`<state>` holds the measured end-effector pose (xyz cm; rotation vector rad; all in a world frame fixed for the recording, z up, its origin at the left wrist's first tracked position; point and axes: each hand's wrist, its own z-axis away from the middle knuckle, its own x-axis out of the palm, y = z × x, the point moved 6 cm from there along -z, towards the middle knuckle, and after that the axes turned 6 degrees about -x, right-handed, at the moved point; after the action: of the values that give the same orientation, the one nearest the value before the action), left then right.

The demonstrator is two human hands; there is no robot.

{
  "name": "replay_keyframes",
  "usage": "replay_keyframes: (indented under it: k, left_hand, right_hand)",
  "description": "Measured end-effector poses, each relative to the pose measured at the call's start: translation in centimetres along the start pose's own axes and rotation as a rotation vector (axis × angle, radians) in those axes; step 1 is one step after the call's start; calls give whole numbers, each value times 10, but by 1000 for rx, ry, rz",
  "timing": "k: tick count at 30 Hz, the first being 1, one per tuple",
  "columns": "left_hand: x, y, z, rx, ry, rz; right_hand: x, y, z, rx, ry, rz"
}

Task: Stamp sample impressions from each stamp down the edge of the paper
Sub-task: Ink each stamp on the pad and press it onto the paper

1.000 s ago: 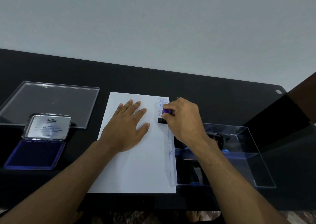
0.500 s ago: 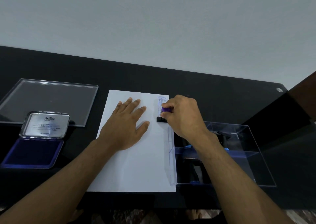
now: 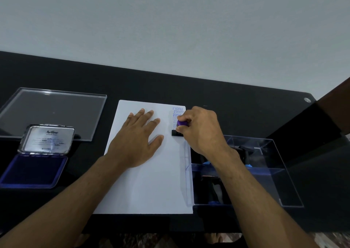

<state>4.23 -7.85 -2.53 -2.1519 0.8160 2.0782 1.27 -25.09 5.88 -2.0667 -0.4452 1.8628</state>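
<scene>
A white sheet of paper (image 3: pixel 151 181) lies on the black table. Blue stamped impressions (image 3: pixel 177 111) run down its right edge near the top corner. My right hand (image 3: pixel 202 128) grips a stamp (image 3: pixel 179 129) with a purple knob and black base, its base pressed on the paper just below the impressions. My left hand (image 3: pixel 140 140) lies flat, fingers spread, on the upper middle of the sheet. An open ink pad (image 3: pixel 32 170) with a blue pad and silver lid sits at the left.
A clear plastic box (image 3: pixel 265 172) holding more stamps stands right of the paper, partly under my right forearm. Its clear lid (image 3: pixel 53 113) lies at the back left. The table's far edge meets a pale wall. A dark panel (image 3: pixel 312 134) rises at the right.
Both hands and the stamp stay where they were on the paper. Only the view has shifted slightly.
</scene>
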Motion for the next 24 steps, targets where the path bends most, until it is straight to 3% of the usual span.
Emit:
replay_keyframes:
  k: [24]
  left_hand:
    - [2,-2,0,1,7,-4]
  right_hand:
    - [-6,2,2,-50,67,-112]
